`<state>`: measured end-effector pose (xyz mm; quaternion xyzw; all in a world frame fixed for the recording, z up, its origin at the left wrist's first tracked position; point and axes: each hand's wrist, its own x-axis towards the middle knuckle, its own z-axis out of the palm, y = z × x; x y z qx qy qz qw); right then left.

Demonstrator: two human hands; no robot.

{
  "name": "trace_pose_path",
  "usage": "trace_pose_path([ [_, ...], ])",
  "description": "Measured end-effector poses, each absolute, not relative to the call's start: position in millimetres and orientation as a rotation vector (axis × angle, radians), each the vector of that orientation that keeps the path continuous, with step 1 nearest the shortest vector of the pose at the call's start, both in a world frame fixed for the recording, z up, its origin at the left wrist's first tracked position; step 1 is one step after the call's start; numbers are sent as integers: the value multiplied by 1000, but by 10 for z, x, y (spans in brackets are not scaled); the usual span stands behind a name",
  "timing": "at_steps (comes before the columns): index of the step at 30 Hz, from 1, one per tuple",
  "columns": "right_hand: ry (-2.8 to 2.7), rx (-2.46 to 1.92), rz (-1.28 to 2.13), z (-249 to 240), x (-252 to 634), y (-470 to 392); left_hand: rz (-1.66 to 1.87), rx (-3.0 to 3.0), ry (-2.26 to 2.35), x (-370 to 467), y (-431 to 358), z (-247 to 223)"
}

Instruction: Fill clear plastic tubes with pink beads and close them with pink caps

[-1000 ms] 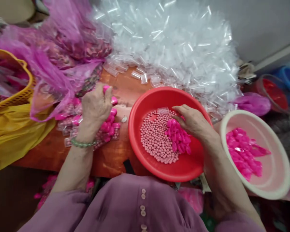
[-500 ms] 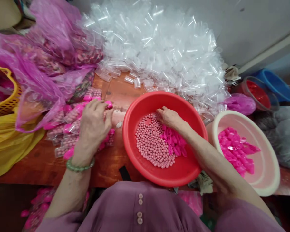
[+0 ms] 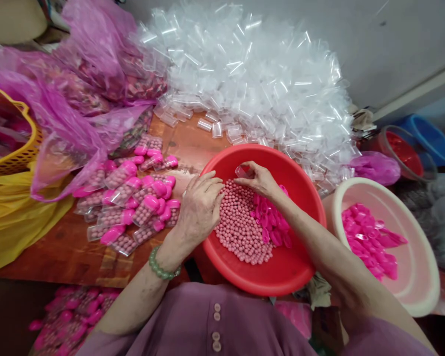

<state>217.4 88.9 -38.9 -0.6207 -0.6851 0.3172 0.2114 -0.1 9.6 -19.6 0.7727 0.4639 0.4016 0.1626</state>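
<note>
Pinching small clear vial (image 3: 242,171) in right hand (image 3: 258,180) grip, over far side of red basin (image 3: 282,274) w/ pale pink beads (image 3: 237,225) & magenta caps (image 3: 270,222). Left hand (image 3: 200,207) at basin's left rim, fingers curled loosely over beads, grip holding nothing visible. Filled capped vials (image 3: 137,207) piled on counter (image 3: 66,252) to left. Cream basin (image 3: 422,291) w/ more caps to right. Heap of empty vials (image 3: 252,84) behind.

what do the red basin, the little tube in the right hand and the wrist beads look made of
Red basin: plastic, likely; smooth, glossy, evenly coloured wall with a rolled rim.
Tube in the right hand: clear thin plastic by its see-through look, though glass can't be ruled out.
Wrist beads: pale green, polished, jade-like stone or glass.
</note>
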Motion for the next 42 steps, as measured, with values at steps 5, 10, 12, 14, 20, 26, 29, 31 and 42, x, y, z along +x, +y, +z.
trace_pose_path([
  [5,-1993,-1865,562,-508,2055,824,1214,2168,1270,-8,99,-210],
  [10,-2146,-1911,362,-503,2034,791,1263,2157,1217,-4,103,-238],
  [12,-2158,-1905,368,-483,2040,793,1286,2149,1204,-4,104,-244],
  [14,-2170,-1919,403,-463,2045,789,1300,2142,1193,-4,104,-247],
  [20,-2028,-2043,595,-424,2022,757,1288,2130,1196,-9,99,-240],
  [26,-1659,-1864,501,-488,2021,791,1307,2106,1184,-16,92,-243],
  [29,-1585,-1842,417,-572,1995,788,1314,2097,1174,-17,83,-251],
  [31,-1579,-1833,421,-627,1972,781,1311,2089,1176,-18,77,-257],
  [42,-1692,-1729,824,-729,1912,718,1346,2070,1157,-12,86,-263],
])
